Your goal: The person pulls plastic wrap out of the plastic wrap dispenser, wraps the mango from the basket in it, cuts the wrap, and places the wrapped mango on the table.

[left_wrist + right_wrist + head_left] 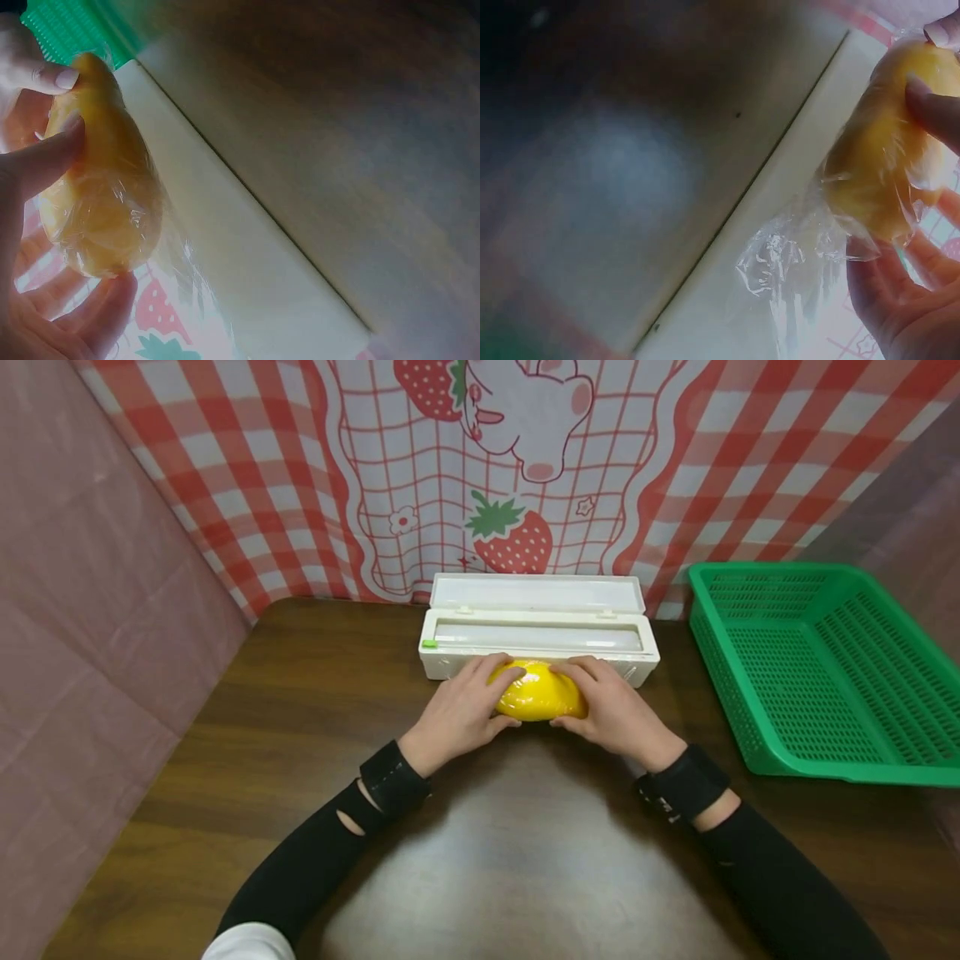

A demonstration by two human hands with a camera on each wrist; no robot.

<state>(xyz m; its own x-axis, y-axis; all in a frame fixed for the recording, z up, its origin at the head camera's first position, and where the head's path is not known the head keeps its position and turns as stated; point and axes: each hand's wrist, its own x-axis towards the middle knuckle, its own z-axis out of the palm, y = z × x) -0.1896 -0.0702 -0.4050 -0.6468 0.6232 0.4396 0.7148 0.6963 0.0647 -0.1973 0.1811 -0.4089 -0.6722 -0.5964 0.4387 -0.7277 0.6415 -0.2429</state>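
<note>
Both hands hold a smooth yellow fruit-like object [542, 693], elongated and covered with clear plastic film. My left hand [463, 708] grips its left end, with the thumb on the near side. On the other end, my right hand [617, 714] grips it the same way. Wrinkled film [776, 259] hangs loose beside the yellow object in the right wrist view. Just behind the hands stands a white cling film dispenser [651, 652] with its lid [536, 592] raised. A roll of film [536, 635] lies inside, and a small green slider [429, 644] sits at its front left.
A green perforated plastic basket [765, 727] stands on the right of the brown wooden table [285, 693]. Behind the dispenser hangs a red-and-white checked cloth [420, 552] with strawberry prints. Pink fabric [97, 610] borders the left side.
</note>
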